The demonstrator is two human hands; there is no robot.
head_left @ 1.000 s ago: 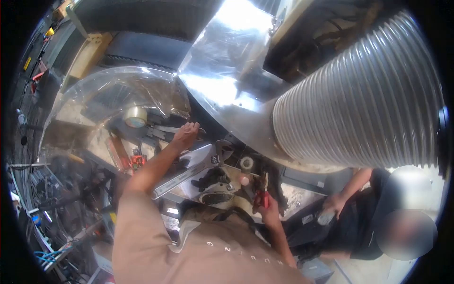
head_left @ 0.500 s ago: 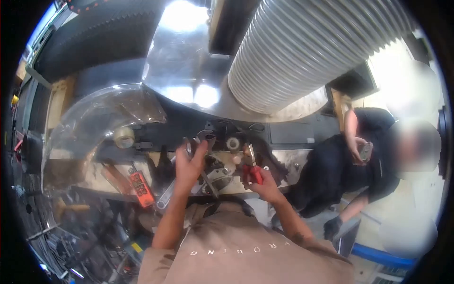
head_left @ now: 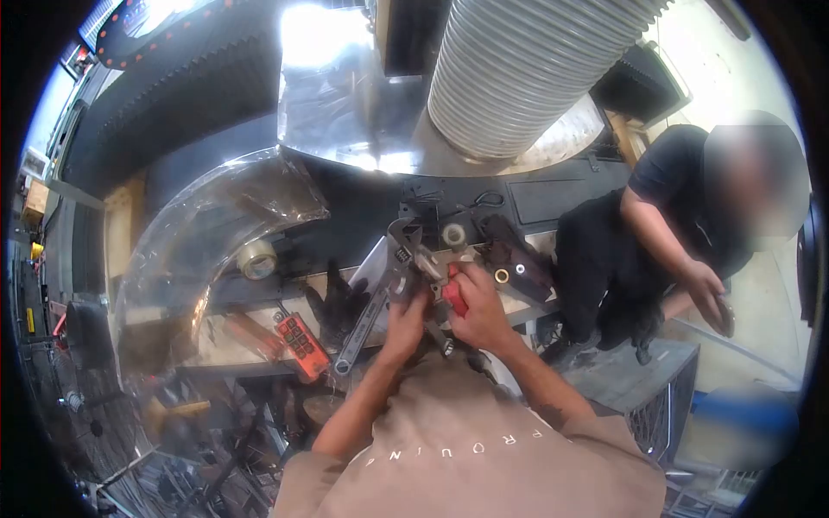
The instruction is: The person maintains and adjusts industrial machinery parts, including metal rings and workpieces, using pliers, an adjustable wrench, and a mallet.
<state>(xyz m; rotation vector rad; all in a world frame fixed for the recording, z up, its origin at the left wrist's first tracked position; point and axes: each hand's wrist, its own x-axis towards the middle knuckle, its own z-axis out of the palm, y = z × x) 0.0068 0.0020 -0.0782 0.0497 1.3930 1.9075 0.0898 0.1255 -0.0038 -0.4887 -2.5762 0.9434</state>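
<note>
My left hand [head_left: 408, 321] is closed around an adjustable wrench [head_left: 404, 242], whose jaw points up past my fingers. My right hand [head_left: 480, 309] grips pliers [head_left: 454, 298] by their red handles. The metal jaws of the pliers lean left and overlap the wrench beside my left fingers. Just left of my left hand, a long wrench [head_left: 361, 332] slants down to a holed handle end. A black glove [head_left: 332, 302] lies further left, near an orange remote control [head_left: 304, 345] with black buttons.
A roll of tape [head_left: 256, 259] and a smaller roll [head_left: 453, 235] sit on the bench. Two washers [head_left: 502, 276] lie by dark cloth [head_left: 518, 250] at right. A ribbed hose [head_left: 527, 78] rises behind. A co-worker [head_left: 673, 198] at right holds a small flat object.
My hands have come together, and the pliers have turned from upright to leaning left against the wrench area. My view has shifted. The co-worker's hand with the flat object has lowered.
</note>
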